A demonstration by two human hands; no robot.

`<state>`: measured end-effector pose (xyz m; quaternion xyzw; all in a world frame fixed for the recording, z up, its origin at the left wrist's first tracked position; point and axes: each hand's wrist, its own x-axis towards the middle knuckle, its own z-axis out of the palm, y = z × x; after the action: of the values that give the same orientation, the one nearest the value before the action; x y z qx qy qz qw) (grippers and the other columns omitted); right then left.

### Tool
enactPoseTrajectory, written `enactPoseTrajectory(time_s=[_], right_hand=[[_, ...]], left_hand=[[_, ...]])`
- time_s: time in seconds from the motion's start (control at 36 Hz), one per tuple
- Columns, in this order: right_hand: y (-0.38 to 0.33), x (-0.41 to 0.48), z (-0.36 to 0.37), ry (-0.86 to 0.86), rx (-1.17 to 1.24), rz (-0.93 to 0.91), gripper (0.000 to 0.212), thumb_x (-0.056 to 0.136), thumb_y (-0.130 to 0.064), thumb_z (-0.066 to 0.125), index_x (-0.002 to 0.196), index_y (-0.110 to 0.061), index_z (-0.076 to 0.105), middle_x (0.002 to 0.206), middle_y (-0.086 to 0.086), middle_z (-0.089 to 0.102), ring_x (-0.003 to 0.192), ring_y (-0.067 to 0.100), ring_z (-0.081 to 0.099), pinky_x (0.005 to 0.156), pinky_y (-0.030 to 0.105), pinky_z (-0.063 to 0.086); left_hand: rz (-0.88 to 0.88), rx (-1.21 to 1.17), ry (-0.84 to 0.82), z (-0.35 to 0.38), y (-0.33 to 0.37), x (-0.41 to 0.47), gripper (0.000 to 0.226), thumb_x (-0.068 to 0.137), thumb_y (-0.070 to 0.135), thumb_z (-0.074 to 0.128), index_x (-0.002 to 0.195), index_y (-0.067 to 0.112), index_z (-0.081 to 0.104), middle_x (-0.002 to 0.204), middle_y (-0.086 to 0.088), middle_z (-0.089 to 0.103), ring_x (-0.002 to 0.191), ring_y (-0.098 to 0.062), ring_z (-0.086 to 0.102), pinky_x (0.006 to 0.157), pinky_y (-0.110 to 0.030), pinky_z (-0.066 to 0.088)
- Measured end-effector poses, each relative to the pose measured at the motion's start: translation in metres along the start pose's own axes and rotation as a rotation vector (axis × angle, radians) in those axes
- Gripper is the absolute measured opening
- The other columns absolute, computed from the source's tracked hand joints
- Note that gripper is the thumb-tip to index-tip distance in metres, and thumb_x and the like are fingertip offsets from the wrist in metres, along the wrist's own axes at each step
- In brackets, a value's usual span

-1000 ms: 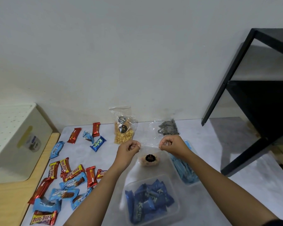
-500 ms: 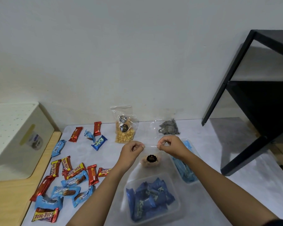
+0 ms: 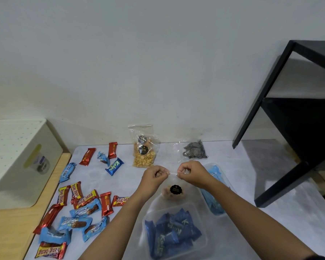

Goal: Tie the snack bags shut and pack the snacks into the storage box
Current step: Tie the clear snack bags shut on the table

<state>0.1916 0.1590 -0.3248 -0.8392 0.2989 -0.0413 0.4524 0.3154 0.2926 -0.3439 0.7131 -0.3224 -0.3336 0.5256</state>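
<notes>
Clear plastic snack bag [image 3: 174,191] top is being pinched taut between left hand [image 3: 154,175] and right hand [image 3: 192,172], above a storage box [image 3: 202,243] of blue snacks.

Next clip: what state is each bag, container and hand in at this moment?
held bag: top edge stretched taut, not tied
left hand: pinches one end of that edge
right hand: pinches the other end
yellow-snack bag: upright, top not tied
dark-snack bag: lying flat
front container: lidless, holds dark blue packs
right container: appears lidless, partly hidden
</notes>
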Motion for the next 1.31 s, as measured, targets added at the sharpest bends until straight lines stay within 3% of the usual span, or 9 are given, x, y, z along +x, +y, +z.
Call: enactPoseTrajectory(time_s=[0.14,0.36,0.42,0.5,0.64,0.78,0.92,1.19,1.31], right_hand=[[0.001,0.004,0.000,0.009,0.019,-0.030,0.014,0.077,-0.009,0.063,0.066,-0.018,0.066,0.063,-0.013,0.059,0.061,-0.001,0.050,0.063,0.017,0.040],[0.005,0.008,0.000,-0.014,0.010,0.035,0.015,0.073,-0.025,0.068,0.059,-0.024,0.065,0.065,-0.008,0.064,0.062,0.007,0.053,0.064,0.031,0.046],[0.005,0.009,-0.001,0.001,0.014,0.044,0.015,0.072,-0.023,0.068,0.057,-0.024,0.064,0.061,-0.009,0.064,0.058,0.005,0.050,0.063,0.030,0.045],[0.005,0.009,-0.001,0.045,0.015,0.058,0.014,0.068,-0.026,0.066,0.054,-0.026,0.063,0.065,-0.005,0.066,0.062,0.008,0.053,0.066,0.035,0.050],[0.008,0.008,-0.001,0.097,-0.023,0.084,0.015,0.068,-0.026,0.065,0.053,-0.026,0.061,0.069,0.004,0.069,0.060,0.008,0.052,0.062,0.031,0.046],[0.012,0.007,-0.006,0.048,0.057,0.092,0.023,0.073,-0.028,0.074,0.054,-0.025,0.062,0.061,-0.007,0.063,0.059,0.005,0.051,0.062,0.026,0.043],[0.015,0.005,-0.005,0.082,0.051,0.091,0.020,0.069,-0.032,0.073,0.052,-0.025,0.064,0.064,0.000,0.067,0.062,0.010,0.056,0.065,0.037,0.050],[0.004,-0.001,0.000,0.150,-0.171,0.045,0.016,0.071,-0.029,0.068,0.060,-0.018,0.067,0.057,-0.009,0.058,0.055,0.004,0.046,0.067,0.025,0.036],[0.008,0.001,-0.005,0.125,-0.112,0.042,0.018,0.074,-0.035,0.069,0.058,-0.030,0.061,0.061,-0.013,0.060,0.066,0.007,0.054,0.073,0.030,0.043]], left_hand=[[-0.010,-0.030,-0.074,0.000,0.003,0.004,0.014,0.082,0.003,0.063,0.077,0.014,0.070,0.072,-0.005,0.061,0.067,-0.009,0.052,0.065,-0.016,0.042],[-0.010,-0.001,-0.114,0.001,0.002,0.007,0.008,0.082,0.007,0.066,0.079,0.013,0.070,0.070,0.001,0.061,0.064,-0.005,0.052,0.068,-0.022,0.043],[0.001,0.013,-0.105,0.003,0.003,0.008,0.013,0.082,0.005,0.065,0.075,0.016,0.069,0.071,0.005,0.062,0.062,0.000,0.053,0.067,-0.019,0.043],[0.031,0.067,-0.108,0.005,0.005,0.010,0.019,0.082,0.005,0.063,0.074,0.021,0.069,0.081,-0.001,0.064,0.073,-0.009,0.056,0.070,-0.021,0.044],[0.067,0.150,-0.141,0.008,0.006,0.014,0.012,0.083,0.005,0.061,0.082,0.012,0.071,0.084,-0.001,0.062,0.073,-0.009,0.053,0.064,-0.010,0.041],[0.014,0.092,-0.130,0.009,0.005,0.015,0.008,0.085,0.011,0.063,0.081,0.015,0.069,0.072,0.007,0.056,0.060,0.002,0.047,0.060,-0.011,0.038],[-0.001,0.097,-0.166,0.010,0.009,0.014,0.008,0.085,0.012,0.063,0.081,0.017,0.068,0.074,0.000,0.056,0.066,-0.009,0.047,0.062,-0.015,0.038],[0.071,0.266,-0.135,0.013,0.006,0.012,0.012,0.086,0.009,0.059,0.087,0.010,0.071,0.081,0.006,0.057,0.072,-0.004,0.049,0.062,-0.006,0.038],[0.097,0.260,-0.083,0.006,0.008,0.012,0.014,0.087,0.014,0.062,0.095,0.006,0.071,0.085,-0.001,0.059,0.072,-0.001,0.050,0.063,-0.004,0.037]])
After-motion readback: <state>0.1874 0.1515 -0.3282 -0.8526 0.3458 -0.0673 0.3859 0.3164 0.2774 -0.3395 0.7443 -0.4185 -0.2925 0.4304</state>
